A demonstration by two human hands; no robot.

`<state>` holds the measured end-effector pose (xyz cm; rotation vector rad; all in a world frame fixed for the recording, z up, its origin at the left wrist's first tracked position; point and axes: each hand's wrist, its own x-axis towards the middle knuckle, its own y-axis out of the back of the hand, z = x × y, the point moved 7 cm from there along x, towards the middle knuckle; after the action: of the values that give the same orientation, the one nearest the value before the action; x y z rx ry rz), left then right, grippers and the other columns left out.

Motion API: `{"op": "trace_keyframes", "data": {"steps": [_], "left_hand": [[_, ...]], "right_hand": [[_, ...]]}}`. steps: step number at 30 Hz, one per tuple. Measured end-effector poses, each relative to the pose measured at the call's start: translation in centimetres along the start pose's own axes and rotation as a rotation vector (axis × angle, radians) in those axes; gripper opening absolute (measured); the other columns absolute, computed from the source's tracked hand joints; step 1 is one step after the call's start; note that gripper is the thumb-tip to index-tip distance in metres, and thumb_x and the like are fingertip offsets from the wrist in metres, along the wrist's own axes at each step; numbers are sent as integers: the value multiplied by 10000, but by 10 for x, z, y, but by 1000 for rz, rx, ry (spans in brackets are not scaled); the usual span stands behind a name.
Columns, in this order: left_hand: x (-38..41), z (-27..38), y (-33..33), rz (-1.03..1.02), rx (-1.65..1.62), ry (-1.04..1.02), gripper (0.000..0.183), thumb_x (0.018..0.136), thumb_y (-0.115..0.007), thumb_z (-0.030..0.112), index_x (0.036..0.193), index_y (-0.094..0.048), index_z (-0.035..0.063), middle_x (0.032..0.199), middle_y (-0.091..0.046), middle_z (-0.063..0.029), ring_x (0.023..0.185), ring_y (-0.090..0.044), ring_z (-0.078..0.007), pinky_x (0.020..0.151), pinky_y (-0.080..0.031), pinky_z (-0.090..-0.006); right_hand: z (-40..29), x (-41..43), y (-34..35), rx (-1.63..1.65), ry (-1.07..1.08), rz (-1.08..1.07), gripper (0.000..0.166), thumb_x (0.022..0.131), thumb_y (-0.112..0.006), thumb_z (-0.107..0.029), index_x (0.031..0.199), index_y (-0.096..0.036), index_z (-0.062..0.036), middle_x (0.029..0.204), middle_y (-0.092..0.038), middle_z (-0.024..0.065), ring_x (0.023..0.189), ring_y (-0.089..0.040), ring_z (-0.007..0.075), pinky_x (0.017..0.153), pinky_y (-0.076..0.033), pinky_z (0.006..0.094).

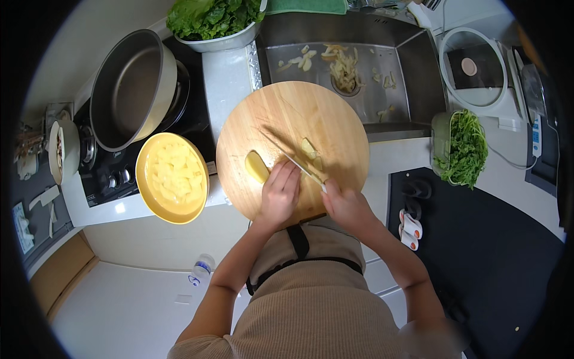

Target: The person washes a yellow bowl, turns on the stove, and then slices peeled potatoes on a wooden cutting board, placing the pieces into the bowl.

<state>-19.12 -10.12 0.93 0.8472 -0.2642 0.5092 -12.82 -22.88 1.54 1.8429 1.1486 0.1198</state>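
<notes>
A round wooden cutting board (287, 107) lies in front of me, overlapping the sink's near edge. My right hand (347, 204) grips the handle of a kitchen knife (293, 160), whose blade slants up and left across the board. Close against the blade, my left hand (280, 193) presses its curled fingers down on a potato piece, mostly hidden beneath them. Cut potato slices (308, 148) rest just right of the blade. Left of my left hand lies a larger peeled potato piece (256, 166). A yellow bowl (140, 172) at the board's left holds potato chunks in liquid.
A deep pot (168, 85) stands tilted in view on the black cooktop (197, 103). Peelings (344, 69) lie around the drain of the steel sink (381, 58). Lettuce (210, 18) fills a white basin at the back. Leafy greens (467, 148) fill a clear container at right.
</notes>
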Motion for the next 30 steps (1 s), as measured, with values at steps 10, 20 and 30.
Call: {"op": "trace_keyframes", "data": {"steps": [10, 20, 30], "left_hand": [[-8, 0, -4, -39, 13, 13, 271, 697, -739, -53, 960, -677, -34, 1094, -577, -176, 982, -576, -354, 845, -511, -414], [-32, 3, -7, -188, 145, 38, 313, 740, -755, 142, 1034, -699, 51, 1235, -510, -156, 1139, -462, -366, 939, -411, -445], [-6, -3, 1, -50, 7, -40, 253, 694, -669, -82, 945, -648, -101, 1022, -603, -200, 977, -603, -348, 847, -526, -404]], "right_hand": [[15, 26, -24, 39, -4, 36, 210, 934, -559, -168, 1075, -506, -21, 614, -578, 239, 598, -599, 446, 559, -483, 523], [19, 28, -14, 181, 35, 29, 181, 941, -553, -165, 1019, -526, -3, 701, -601, 241, 630, -586, 451, 579, -460, 528], [-12, -3, 2, -2, 8, 45, 151, 925, -570, -149, 971, -512, -18, 626, -583, 212, 587, -609, 415, 517, -490, 487]]}}
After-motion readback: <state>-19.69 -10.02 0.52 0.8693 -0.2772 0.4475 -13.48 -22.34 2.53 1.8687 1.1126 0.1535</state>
